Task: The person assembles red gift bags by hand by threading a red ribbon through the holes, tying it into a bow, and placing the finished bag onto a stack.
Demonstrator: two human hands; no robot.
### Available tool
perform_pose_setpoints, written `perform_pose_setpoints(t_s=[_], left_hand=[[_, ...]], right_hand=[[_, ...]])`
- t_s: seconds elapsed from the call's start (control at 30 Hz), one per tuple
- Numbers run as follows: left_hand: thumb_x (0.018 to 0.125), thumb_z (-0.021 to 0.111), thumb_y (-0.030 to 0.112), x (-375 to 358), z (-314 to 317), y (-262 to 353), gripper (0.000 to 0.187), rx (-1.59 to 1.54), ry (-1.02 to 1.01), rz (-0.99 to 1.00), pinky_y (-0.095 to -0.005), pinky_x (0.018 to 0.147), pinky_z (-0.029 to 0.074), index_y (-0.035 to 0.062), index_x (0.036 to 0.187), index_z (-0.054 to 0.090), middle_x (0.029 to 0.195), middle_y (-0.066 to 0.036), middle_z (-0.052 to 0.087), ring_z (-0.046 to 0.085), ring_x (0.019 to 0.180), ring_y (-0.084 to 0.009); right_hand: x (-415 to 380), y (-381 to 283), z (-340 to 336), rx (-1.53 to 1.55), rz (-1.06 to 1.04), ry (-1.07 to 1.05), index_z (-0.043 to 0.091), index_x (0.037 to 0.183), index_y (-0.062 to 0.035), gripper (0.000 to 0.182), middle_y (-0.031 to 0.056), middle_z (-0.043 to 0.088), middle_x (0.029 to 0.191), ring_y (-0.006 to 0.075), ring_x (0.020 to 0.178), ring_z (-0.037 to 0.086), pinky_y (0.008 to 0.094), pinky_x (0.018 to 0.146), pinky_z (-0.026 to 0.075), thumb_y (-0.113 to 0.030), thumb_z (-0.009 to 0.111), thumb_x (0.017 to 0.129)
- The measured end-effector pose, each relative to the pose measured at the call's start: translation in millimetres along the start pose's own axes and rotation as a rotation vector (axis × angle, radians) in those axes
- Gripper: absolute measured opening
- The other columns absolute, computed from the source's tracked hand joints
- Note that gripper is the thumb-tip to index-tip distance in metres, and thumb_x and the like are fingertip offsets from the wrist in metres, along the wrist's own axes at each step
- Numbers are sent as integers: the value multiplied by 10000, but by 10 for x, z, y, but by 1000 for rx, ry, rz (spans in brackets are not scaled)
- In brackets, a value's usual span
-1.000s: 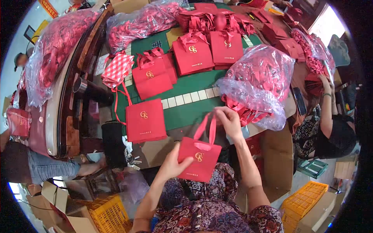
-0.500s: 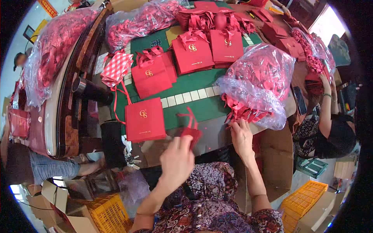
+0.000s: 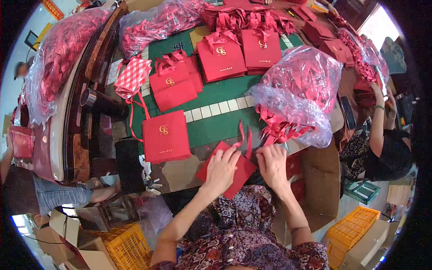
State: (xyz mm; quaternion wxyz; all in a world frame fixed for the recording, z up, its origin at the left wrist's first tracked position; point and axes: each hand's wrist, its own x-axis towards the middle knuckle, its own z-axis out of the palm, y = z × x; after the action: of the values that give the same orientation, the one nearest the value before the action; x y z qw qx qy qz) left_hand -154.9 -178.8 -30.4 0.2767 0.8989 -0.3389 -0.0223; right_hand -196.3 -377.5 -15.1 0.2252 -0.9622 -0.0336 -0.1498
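Observation:
In the head view, my left hand (image 3: 220,170) grips a small red paper bag (image 3: 243,176), fingers across its upper part. The bag is tilted over the table's near edge, and red ribbon ends (image 3: 249,143) stick up from its top. Close to the bag's right corner, my right hand (image 3: 272,163) is closed in a pinch; what lies between its fingertips is too small to make out. Just beyond it, loose red ribbons (image 3: 281,128) spill from a clear plastic sack (image 3: 299,92). A stack of red bags with gold lettering (image 3: 166,137) lies left of my hands.
More stacks of red bags (image 3: 220,58) stand farther back on the green table mat (image 3: 209,132). A dark cup (image 3: 103,103) and a checked red-white bundle (image 3: 133,77) are at left. A cardboard box (image 3: 319,175) is at right, near another person's arm (image 3: 378,121).
My left hand has moved right, and the red bag, blurred earlier, now lies broadside under it. My right hand has come slightly down and left, away from the ribbons at the sack.

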Motion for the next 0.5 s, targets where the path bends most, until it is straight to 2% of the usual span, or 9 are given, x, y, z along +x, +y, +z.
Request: perform_pose_setpoints(t_s=[0.1,0.13,0.3,0.33,0.5], left_hand=[[778,758,147,54,-36,-49,516,41,-35,-34,-418,927,472,57,1263,608,1242,-100,564,525,1117,-306],[771,768,159,60,-57,-58,492,29,-6,-41,-416,903,474,55,1231,628,1165,-101,567,527,1078,-310],[754,791,195,-14,-66,-110,374,52,134,-182,-422,846,462,65,1074,647,1073,-109,563,525,1006,-319],[770,774,202,-25,-74,-115,349,59,160,-171,-432,804,436,78,1063,629,1033,-103,559,519,981,-309],[763,775,197,-67,-97,-140,321,34,190,-173,-431,764,393,96,1030,628,964,-96,545,508,939,-304]], right_hand=[[-79,-133,27,67,-37,-16,625,915,-96,125,69,615,837,280,839,600,419,804,423,-120,715,832],[-100,-183,27,81,-29,-37,631,905,-97,129,63,620,831,275,828,606,416,800,427,-129,727,826],[-190,-407,17,238,-40,-87,653,886,-95,135,61,623,776,266,746,608,408,723,434,-134,754,805],[-200,-424,62,269,-30,-83,653,878,-94,134,60,624,768,266,737,609,408,711,435,-133,757,802],[-125,-375,291,217,99,-43,650,870,-81,113,87,651,764,292,723,637,420,689,441,-149,731,833]])
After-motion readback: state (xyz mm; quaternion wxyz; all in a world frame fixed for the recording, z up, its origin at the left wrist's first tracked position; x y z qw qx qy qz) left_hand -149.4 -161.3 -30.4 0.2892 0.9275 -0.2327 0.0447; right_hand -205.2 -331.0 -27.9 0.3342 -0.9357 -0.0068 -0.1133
